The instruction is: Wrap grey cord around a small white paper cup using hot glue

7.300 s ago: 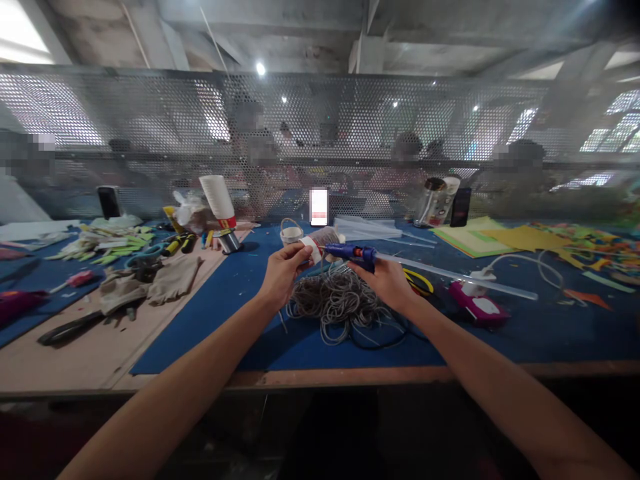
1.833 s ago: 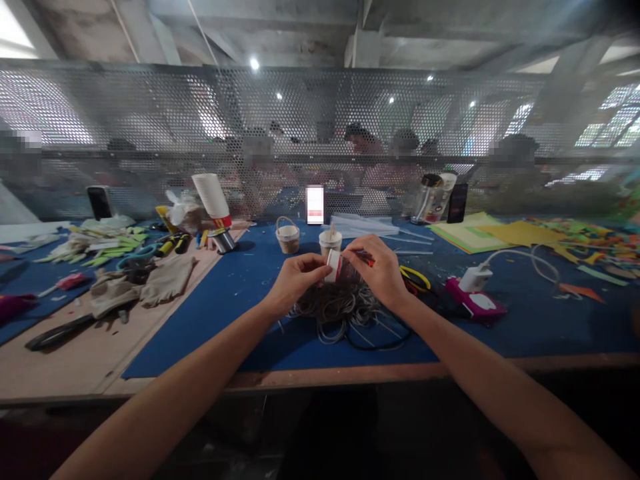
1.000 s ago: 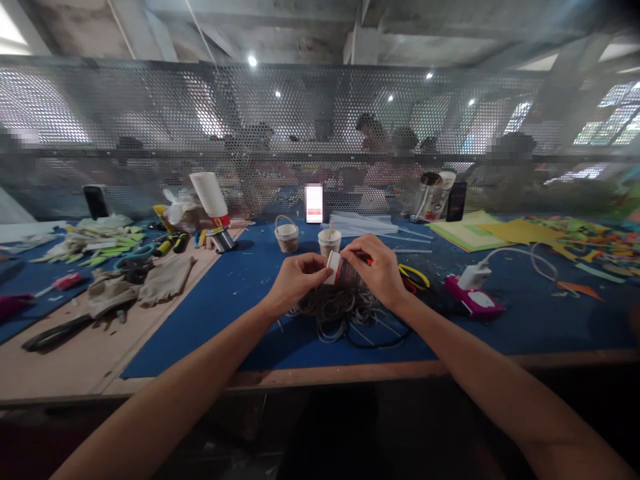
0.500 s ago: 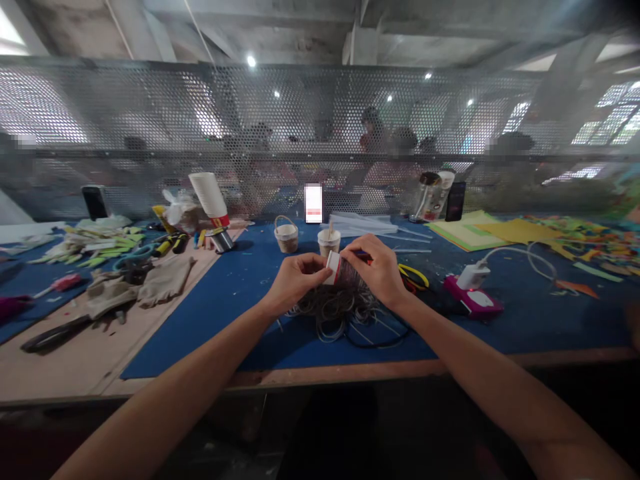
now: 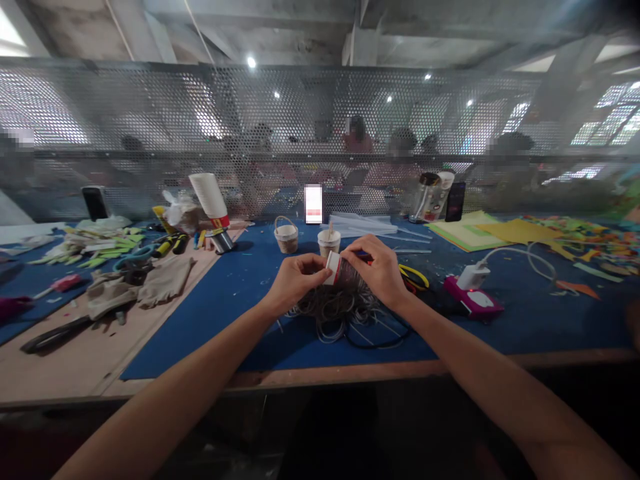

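Between my hands is a small paper cup [image 5: 332,269], tilted on its side, with a white and red surface. My left hand [image 5: 299,281] pinches its left side between thumb and fingers. My right hand [image 5: 376,268] is closed at the cup's right end; its fingertips meet near the rim, where thin strands show. Beneath both hands lies a loose tangle of grey-brown cord [image 5: 333,310] on the blue mat [image 5: 225,327]. Just behind them stand a small wrapped cup with a stick [image 5: 329,241] and a little basket with a handle [image 5: 286,239].
Left are a stack of paper cups [image 5: 206,195], gloves [image 5: 166,280] and scissors [image 5: 135,257]. A pink power socket [image 5: 473,299], yellow-handled pliers [image 5: 414,276] and coloured paper [image 5: 470,230] lie right. A lit phone [image 5: 313,203] stands behind, before a perforated metal screen [image 5: 320,100].
My hands and the cup have barely moved. Beyond the screen, a person has shifted slightly to the left.
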### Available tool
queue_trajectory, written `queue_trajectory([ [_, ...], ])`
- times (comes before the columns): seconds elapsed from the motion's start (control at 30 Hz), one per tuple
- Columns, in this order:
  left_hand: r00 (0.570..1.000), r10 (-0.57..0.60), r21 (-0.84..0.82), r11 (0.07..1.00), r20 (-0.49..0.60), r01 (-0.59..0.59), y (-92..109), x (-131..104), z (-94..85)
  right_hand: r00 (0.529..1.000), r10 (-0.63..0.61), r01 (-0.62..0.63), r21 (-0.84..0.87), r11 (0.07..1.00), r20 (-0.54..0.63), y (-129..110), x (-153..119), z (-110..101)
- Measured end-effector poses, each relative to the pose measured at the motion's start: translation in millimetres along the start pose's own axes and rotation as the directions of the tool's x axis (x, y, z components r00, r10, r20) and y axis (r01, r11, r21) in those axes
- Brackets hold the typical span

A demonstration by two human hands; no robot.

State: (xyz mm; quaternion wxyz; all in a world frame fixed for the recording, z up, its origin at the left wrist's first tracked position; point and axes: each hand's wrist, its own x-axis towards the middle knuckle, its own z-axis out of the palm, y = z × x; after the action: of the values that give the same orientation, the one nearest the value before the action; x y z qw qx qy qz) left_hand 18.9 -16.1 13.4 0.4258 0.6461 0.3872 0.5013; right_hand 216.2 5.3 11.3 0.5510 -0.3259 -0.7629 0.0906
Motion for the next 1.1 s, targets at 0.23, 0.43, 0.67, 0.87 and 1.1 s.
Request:
queue_trajectory([
  [0.23,1.0,0.007,-0.012,1.0,0.007,-0.007,-3.0,-0.1,-1.4,1.0,-0.013,0.013,0.005,1.0,-0.005,-0.1,0.1,-0.1],
  [0.43,1.0,0.007,-0.002,1.0,0.013,-0.007,-2.4,-0.5,-1.0,1.0,-0.021,0.021,0.003,1.0,0.003,1.1,0.7,-0.3],
  [0.67,1.0,0.01,-0.022,1.0,0.021,-0.01,-2.5,-0.5,-1.0,1.0,-0.005,0.005,0.002,1.0,-0.002,0.9,0.1,-0.2],
  [0.87,1.0,0.024,0.021,0.999,0.019,-0.025,-6.9,0.7,-2.0,1.0,0.012,-0.012,0.025,1.0,0.002,2.5,0.1,1.0],
  [1.1,1.0,0.022,0.005,1.0,0.017,-0.023,-5.7,-0.6,-2.0,0.999,0.026,-0.026,0.007,1.0,0.023,1.0,1.7,-1.4],
])
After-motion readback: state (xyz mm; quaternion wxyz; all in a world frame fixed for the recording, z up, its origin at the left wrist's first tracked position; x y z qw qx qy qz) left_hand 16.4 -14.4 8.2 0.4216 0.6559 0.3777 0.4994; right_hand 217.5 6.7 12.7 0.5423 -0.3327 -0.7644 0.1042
